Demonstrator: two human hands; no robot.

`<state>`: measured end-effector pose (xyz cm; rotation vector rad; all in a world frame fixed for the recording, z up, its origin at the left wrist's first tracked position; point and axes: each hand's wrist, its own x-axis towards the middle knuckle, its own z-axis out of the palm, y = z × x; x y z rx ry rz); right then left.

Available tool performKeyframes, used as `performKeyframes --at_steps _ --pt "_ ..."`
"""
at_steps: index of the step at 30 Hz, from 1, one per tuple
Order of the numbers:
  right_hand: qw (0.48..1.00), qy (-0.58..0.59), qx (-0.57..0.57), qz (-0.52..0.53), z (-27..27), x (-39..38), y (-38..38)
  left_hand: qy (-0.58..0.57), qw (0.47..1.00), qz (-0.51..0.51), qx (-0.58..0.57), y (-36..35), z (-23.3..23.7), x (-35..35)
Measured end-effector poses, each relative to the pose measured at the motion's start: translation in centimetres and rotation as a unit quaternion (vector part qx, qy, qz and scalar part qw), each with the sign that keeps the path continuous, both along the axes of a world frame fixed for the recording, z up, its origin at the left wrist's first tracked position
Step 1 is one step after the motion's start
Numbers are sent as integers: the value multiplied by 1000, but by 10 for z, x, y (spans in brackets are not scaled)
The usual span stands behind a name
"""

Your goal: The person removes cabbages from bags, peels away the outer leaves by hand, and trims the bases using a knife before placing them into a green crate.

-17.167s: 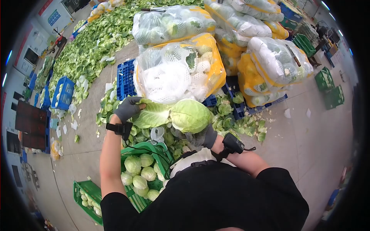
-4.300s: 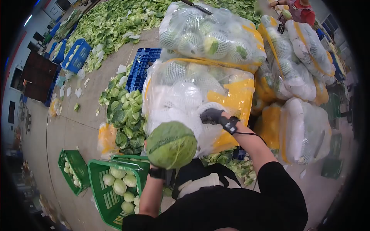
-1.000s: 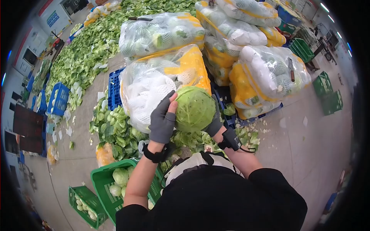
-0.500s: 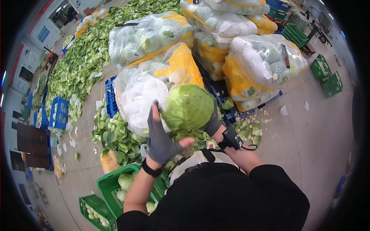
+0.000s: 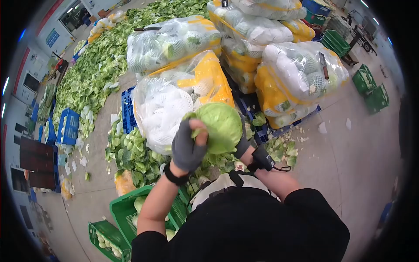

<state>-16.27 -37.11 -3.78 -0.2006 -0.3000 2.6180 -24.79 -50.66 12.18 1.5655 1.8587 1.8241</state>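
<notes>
Head view: cabbage (image 5: 220,126) held mid-air before the chest, roundish, no clear long axis. Left hand (image 5: 187,146) grips its left edge, fingers curled over an outer leaf. Right hand (image 5: 242,146) clasps it from below-right, mostly hidden. Green crate (image 5: 126,212) lies down-left, nearer the left hand. Bagged cabbages (image 5: 170,100) crowd just behind.

Single head view, steep downward-forward look, close over hands, wide fisheye edges
</notes>
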Motion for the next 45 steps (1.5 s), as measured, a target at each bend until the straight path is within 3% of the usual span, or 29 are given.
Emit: performKeyframes --at_steps 2,6,8,10,12,13,14,16,17,18,19,20,22,24,26,28,30,31,32,34,35,36,38,40,41,42,43,44,45 --pt "1000 -6 8 -22 12 8 -11 -36 998 -29 -50 -27 0 5" --pt "1000 24 15 -2 29 18 -4 130 978 -66 -151 -63 -33 -16" --pt "999 39 20 18 43 20 4 -4 940 180 -289 -66 -58 -31" --pt "998 52 30 32 54 19 9 -3 968 160 -193 -50 -47 -49" --pt "997 56 36 37 57 20 9 -249 945 18 -210 -28 -47 -35" --pt "997 57 41 40 56 21 8 -304 931 -10 -203 -16 -60 -24" --pt "996 62 41 46 60 24 6 -371 889 -93 -251 -10 -31 -7" --pt "994 73 41 72 70 30 8 -537 820 -189 -54 2 -37 3" --pt "992 75 50 92 77 32 10 -536 822 -185 -48 1 -37 2" --pt "987 50 114 101 81 33 13 -533 828 -174 -5 -3 -37 -1" --pt "905 -96 412 38 77 34 16 -531 831 -163 33 -9 -38 -2" --pt "908 -98 406 37 74 34 11 -534 830 -162 27 -13 -49 -6" --pt "991 -42 57 116 78 25 3 -437 896 -55 47 -8 -70 -19" --pt "992 -64 30 103 68 19 -7 -412 910 3 39 -8 -69 -16" --pt "998 -22 29 54 59 16 -13 -288 948 48 123 -9 -63 -12" --pt "997 17 -11 77 43 11 -13 -316 944 83 48 -22 -62 -20" --pt "992 72 -42 90 22 2 -11 -460 872 123 -115 -37 -60 -26" --pt "992 78 -43 87 16 0 -14 -424 900 95 -28 -37 -67 -29" --pt "994 64 -37 78 10 1 -19 -628 775 63 -30 -38 -70 -32" --pt "997 37 -14 65 10 0 -27 -604 796 43 -11 -47 -112 -48" --pt "997 33 -8 67 14 2 -30 -592 795 107 -75 -58 -135 -71" --pt "997 29 0 70 19 3 -30 -591 796 108 -72 -73 -124 -89" --pt "996 31 8 83 33 -2 -24 -712 688 -87 110 -96 -89 -115" --pt "995 26 28 89 43 -4 -19 -682 730 36 2 -91 -134 -139" --pt "995 16 44 92 44 -2 -20 -600 796 75 -33 -62 -70 -84" --pt "994 6 68 91 42 -3 -21 -590 803 -16 -86 -52 -59 -61" --pt "992 -7 93 90 42 -5 -21 -468 863 -12 -192 -42 -17 -35" --pt "989 -23 118 89 40 -8 -18 -358 925 -75 -102 -30 -43 -28" --pt "985 -47 138 88 41 -7 -15 -360 930 -41 -61 -26 -43 -21"
